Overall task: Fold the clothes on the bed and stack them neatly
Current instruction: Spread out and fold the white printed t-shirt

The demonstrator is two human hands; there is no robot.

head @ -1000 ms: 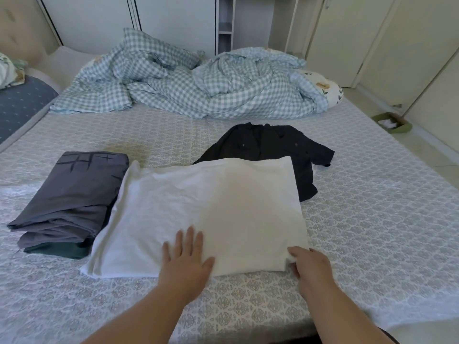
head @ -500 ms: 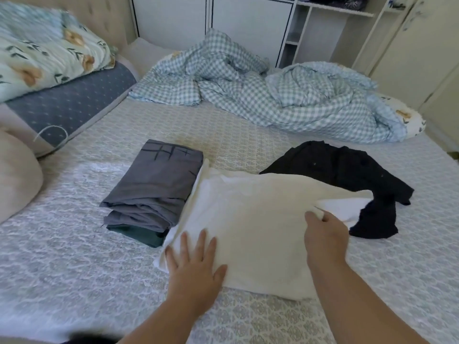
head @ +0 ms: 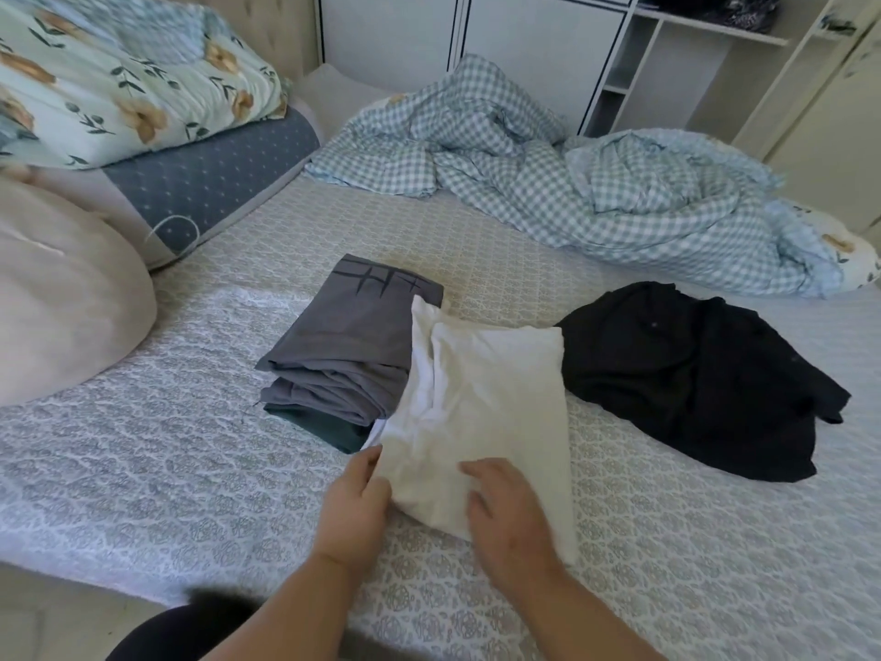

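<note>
A white garment (head: 491, 403) lies folded in half on the bed, its left edge resting against a stack of folded clothes: a grey piece (head: 353, 345) on top, a dark green one (head: 329, 429) beneath. My left hand (head: 355, 503) pinches the white garment's near left corner. My right hand (head: 507, 512) presses flat on its near edge, fingers spread. A crumpled black garment (head: 691, 379) lies unfolded to the right.
A rumpled blue checked duvet (head: 548, 183) fills the far side of the bed. Pillows, a beige one (head: 62, 288) and a floral one (head: 119, 83), sit at the left. The patterned bedspread (head: 167, 450) runs to the near edge. White wardrobes stand behind.
My right hand has carried the white garment's right half over to the left, folding it in half, and now rests on it. My left hand moved from flat to gripping the corner.
</note>
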